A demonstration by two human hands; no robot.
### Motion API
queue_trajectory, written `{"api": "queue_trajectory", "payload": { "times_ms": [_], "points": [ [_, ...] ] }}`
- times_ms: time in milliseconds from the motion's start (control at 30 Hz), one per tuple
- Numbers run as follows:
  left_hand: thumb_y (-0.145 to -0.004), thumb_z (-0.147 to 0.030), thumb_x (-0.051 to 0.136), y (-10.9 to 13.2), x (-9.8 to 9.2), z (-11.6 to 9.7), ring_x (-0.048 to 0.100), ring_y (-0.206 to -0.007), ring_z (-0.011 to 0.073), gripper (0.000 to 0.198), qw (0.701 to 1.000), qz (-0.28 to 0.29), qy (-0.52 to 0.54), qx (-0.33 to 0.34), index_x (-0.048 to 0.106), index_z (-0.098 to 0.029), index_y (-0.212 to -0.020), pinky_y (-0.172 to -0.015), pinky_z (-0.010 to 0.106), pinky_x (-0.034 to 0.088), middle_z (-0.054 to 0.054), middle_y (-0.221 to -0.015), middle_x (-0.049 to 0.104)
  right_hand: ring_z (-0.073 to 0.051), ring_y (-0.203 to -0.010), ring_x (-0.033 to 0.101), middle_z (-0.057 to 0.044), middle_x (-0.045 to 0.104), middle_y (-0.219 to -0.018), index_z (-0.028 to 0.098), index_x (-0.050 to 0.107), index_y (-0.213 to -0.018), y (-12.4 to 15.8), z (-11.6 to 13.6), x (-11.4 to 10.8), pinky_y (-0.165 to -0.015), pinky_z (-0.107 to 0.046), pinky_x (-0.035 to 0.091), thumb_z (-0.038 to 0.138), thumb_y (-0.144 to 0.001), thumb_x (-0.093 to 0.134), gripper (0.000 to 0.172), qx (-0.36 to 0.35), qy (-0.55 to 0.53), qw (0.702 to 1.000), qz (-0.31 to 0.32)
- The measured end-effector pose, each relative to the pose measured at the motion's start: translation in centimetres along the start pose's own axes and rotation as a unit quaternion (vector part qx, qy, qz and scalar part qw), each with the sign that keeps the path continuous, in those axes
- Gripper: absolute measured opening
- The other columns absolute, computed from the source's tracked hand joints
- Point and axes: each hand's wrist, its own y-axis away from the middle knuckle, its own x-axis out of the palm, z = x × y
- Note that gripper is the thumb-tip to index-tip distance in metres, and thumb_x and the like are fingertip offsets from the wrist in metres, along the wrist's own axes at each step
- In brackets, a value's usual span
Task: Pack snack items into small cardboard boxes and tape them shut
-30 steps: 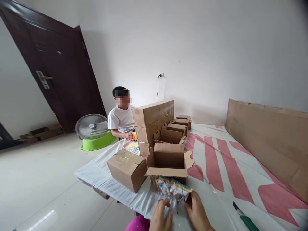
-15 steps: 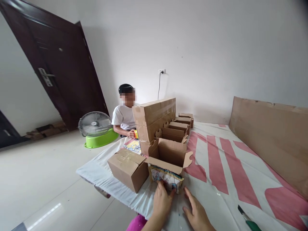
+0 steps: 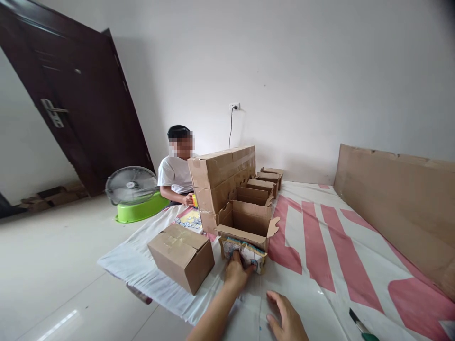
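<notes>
My left hand (image 3: 236,274) reaches to a printed plastic packet (image 3: 245,253), its fingers and thumb bent against the packet's front. The packet stands against the near side of an open cardboard box (image 3: 250,219), under its folded-out flap. How firmly the fingers grip cannot be made out. My right hand (image 3: 286,315) is apart from the packet, low over the cloth, with fingers loosely curved and nothing in them. To the left of the packet sits a closed, taped cardboard box (image 3: 181,255).
Several open boxes (image 3: 263,185) run back in a row beside a stack of taped cartons (image 3: 209,175). A utility knife (image 3: 362,326) lies at the right front. A cardboard sheet (image 3: 391,203) stands at right. Behind the stack a person (image 3: 176,173) holds something yellow; a fan (image 3: 131,184) stands left.
My left hand has pushed the packet forward, closer against the open box. My right hand has drawn back from the packet toward me. The view has shifted slightly right.
</notes>
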Motion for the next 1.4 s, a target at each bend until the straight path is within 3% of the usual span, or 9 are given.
{"api": "queue_trajectory", "payload": {
  "times_ms": [400,633,767,867,967,1067,1200,1400],
  "points": [
    [-0.066,-0.034,0.074,-3.7,-0.1,1.4,0.063,-0.090,0.0227,0.048,0.992,-0.019,0.086,0.095,0.043,-0.020,-0.100,-0.071,0.027,0.040,0.006,-0.095,0.067,-0.024,-0.106,0.062,-0.013,0.066,-0.113,0.016,0.058,-0.118,0.1,0.2,0.0,-0.093,-0.035,0.050,0.022,-0.077,0.051,0.042,-0.023,0.014,1.000,-0.012],
    [-0.064,-0.032,0.075,-5.6,0.6,0.3,0.063,-0.091,0.0220,0.044,0.987,-0.037,0.106,0.119,0.047,-0.020,-0.096,-0.083,0.030,0.040,0.002,-0.090,0.067,-0.023,-0.106,0.062,-0.012,0.066,-0.112,0.018,0.058,-0.117,0.3,0.4,-0.2,-0.093,-0.034,0.050,0.023,-0.079,0.051,0.039,-0.039,0.027,0.999,-0.017],
    [-0.070,-0.032,0.071,-5.0,1.8,0.9,0.060,-0.101,0.0251,0.043,0.985,-0.083,0.109,0.105,0.049,-0.018,-0.103,-0.094,0.037,0.039,0.006,-0.101,0.063,-0.022,-0.101,0.064,-0.010,0.067,-0.107,0.020,0.059,-0.112,0.3,0.9,-0.4,-0.089,-0.034,0.051,0.021,-0.078,0.051,0.035,-0.040,0.021,0.999,-0.026],
    [-0.073,-0.035,0.069,-4.7,2.9,1.4,0.053,-0.114,0.0288,0.057,0.980,-0.142,0.113,0.087,0.043,-0.014,-0.119,-0.098,0.041,0.039,0.014,-0.117,0.054,-0.021,-0.098,0.064,-0.009,0.067,-0.104,0.020,0.059,-0.109,0.2,1.2,-0.5,-0.087,-0.032,0.052,0.017,-0.075,0.051,0.035,-0.046,0.020,0.998,-0.031],
    [-0.075,-0.034,0.068,-5.0,4.0,1.8,0.049,-0.120,0.0305,0.064,0.966,-0.208,0.113,0.103,0.039,-0.011,-0.127,-0.099,0.042,0.041,0.018,-0.125,0.047,-0.021,-0.097,0.064,-0.009,0.067,-0.102,0.020,0.059,-0.107,0.2,1.3,-0.4,-0.086,-0.032,0.051,0.014,-0.074,0.050,0.034,-0.056,0.023,0.998,-0.031],
    [-0.078,-0.033,0.065,-5.2,4.7,2.1,0.047,-0.122,0.0325,0.063,0.960,-0.238,0.090,0.114,0.039,-0.009,-0.130,-0.099,0.045,0.042,0.021,-0.129,0.044,-0.021,-0.097,0.063,-0.009,0.066,-0.102,0.020,0.058,-0.105,0.1,1.3,-0.4,-0.086,-0.033,0.051,0.012,-0.072,0.050,0.035,-0.061,0.025,0.998,-0.025],
    [-0.082,-0.034,0.061,-5.6,4.5,1.6,0.049,-0.120,0.0335,0.061,0.970,-0.214,0.045,0.103,0.039,-0.009,-0.133,-0.098,0.046,0.042,0.023,-0.132,0.043,-0.021,-0.095,0.062,-0.008,0.066,-0.100,0.019,0.057,-0.103,-0.1,1.8,-0.5,-0.085,-0.033,0.050,0.009,-0.069,0.050,0.036,-0.071,0.025,0.997,-0.018],
    [-0.080,-0.031,0.060,-7.4,3.8,-1.8,0.055,-0.114,0.0315,0.062,0.989,-0.127,0.031,0.069,0.039,-0.012,-0.134,-0.093,0.040,0.043,0.020,-0.129,0.048,-0.020,-0.091,0.062,-0.006,0.065,-0.095,0.020,0.058,-0.098,-0.3,2.1,-0.7,-0.082,-0.031,0.050,0.012,-0.073,0.050,0.028,-0.060,0.009,0.998,-0.032]
  ]
}}
